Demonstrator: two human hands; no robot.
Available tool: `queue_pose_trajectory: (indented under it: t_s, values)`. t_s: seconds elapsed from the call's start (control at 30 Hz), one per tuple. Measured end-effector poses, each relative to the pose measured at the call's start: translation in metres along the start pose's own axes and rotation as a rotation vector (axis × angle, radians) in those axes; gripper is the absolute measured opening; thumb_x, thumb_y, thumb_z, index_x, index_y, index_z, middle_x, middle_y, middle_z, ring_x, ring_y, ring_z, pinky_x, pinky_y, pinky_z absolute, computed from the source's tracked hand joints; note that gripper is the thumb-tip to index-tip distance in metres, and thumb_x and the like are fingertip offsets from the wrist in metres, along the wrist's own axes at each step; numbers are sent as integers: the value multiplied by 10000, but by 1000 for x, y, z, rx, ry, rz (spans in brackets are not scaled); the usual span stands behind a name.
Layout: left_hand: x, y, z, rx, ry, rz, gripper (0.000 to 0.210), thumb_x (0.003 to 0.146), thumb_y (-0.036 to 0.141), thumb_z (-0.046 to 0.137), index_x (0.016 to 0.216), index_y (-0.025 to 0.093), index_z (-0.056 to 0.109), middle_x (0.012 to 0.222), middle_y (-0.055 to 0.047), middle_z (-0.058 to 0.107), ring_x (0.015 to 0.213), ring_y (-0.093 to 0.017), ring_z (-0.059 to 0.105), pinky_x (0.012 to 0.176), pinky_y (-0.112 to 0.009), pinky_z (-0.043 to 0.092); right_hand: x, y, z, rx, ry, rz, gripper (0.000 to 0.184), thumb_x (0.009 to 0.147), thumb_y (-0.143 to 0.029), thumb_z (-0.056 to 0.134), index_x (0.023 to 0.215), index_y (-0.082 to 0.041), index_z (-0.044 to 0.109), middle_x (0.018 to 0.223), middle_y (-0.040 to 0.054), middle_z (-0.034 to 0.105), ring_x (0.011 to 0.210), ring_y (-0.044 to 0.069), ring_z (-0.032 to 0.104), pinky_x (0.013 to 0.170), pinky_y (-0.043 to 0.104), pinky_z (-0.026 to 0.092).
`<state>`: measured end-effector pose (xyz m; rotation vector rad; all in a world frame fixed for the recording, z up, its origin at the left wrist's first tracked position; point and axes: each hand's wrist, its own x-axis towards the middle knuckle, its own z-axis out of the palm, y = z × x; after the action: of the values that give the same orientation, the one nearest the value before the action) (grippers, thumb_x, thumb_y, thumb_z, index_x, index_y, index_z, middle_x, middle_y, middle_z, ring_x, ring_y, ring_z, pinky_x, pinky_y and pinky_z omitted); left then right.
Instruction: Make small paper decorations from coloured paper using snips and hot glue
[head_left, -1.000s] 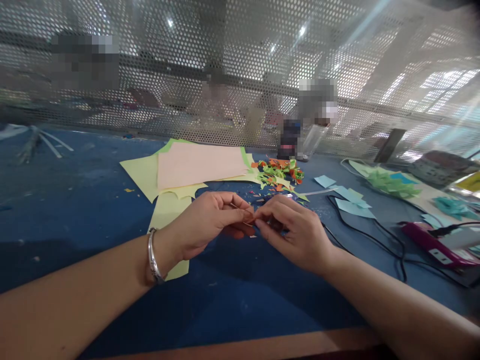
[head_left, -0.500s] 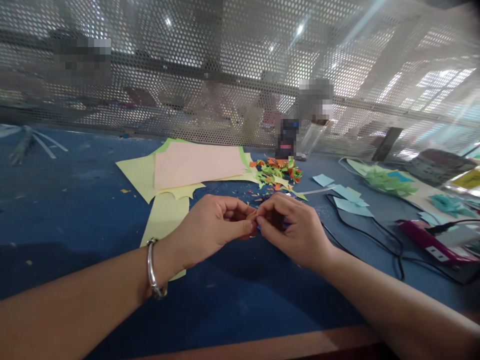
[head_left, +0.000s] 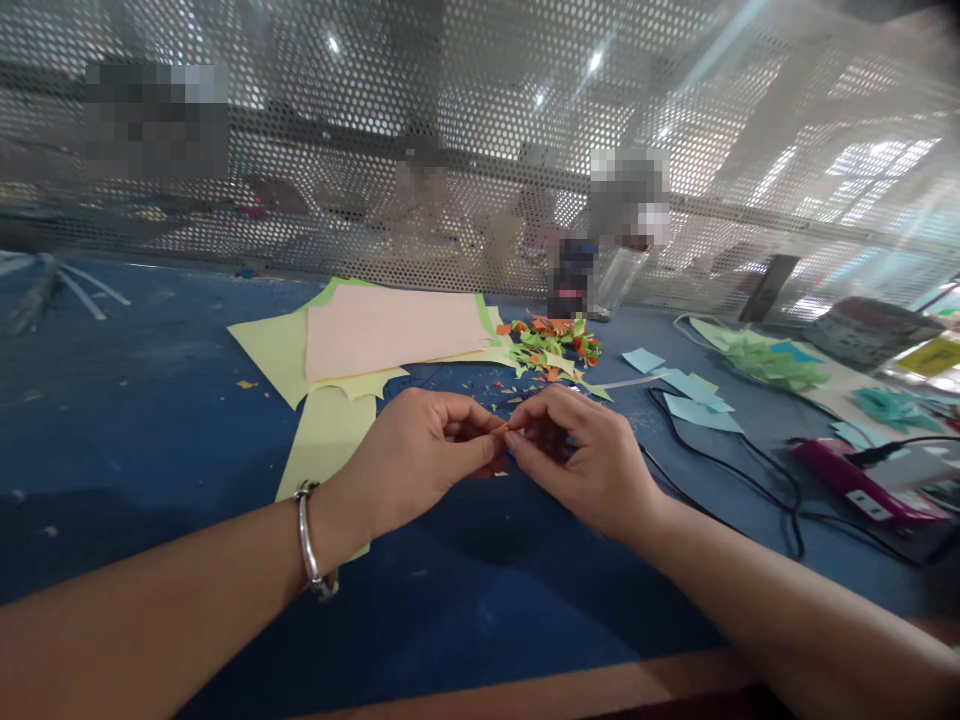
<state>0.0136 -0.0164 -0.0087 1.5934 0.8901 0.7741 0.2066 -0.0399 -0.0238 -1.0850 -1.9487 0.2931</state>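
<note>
My left hand (head_left: 416, 440) and my right hand (head_left: 585, 440) meet over the middle of the blue table. Thumbs and fingertips of both pinch a small orange piece (head_left: 502, 428), perhaps paper; most of it is hidden by the fingers. Just beyond lies a heap of orange and green cut paper pieces (head_left: 559, 345), with tiny scraps scattered near it. Left of the heap, a pale pink sheet (head_left: 390, 335) rests on yellow and green sheets (head_left: 266, 350). A long yellow paper piece (head_left: 330, 435) runs partly beneath my left wrist.
A perforated metal screen (head_left: 315, 130) rises behind the table, with blurred people beyond. To the right lie light blue paper pieces (head_left: 701, 412), black cables (head_left: 784, 480), a magenta power strip (head_left: 862, 480) and pale green cutouts (head_left: 776, 365). A clear container (head_left: 622, 278) stands at the back.
Both hands stay together in the same pinch, with the fingertips shifted slightly around the orange piece. The whole view has drifted a little.
</note>
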Motion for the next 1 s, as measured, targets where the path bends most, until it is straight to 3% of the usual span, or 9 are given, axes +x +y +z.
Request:
queue_pose_trajectory:
  t_s: [0.57, 0.83, 1.0]
  values:
    - [1, 1, 0, -81, -16, -68, 171, 784, 335, 753, 836, 174, 732, 855, -44, 742, 803, -166, 703, 813, -336, 592, -1, -1, -2, -40, -23, -53, 26, 881, -177, 624, 868, -198, 631, 761, 1, 600, 643, 112, 545, 557, 232, 440]
    - [0, 1, -1, -156, -82, -81, 122, 767, 233, 765, 857, 158, 730, 806, -15, 714, 790, -140, 685, 793, -289, 577, 0, -1, -2, 74, -57, 32, 53, 885, -201, 637, 835, -184, 630, 735, -13, 591, 621, 97, 524, 547, 217, 424]
    - [1, 4, -2, -84, -86, -76, 134, 815, 286, 729, 805, 152, 730, 771, -27, 709, 768, -153, 691, 749, -294, 582, 2, -4, -5, 147, -88, 97, 85, 886, -222, 638, 816, -173, 630, 704, -17, 584, 602, 91, 507, 538, 212, 412]
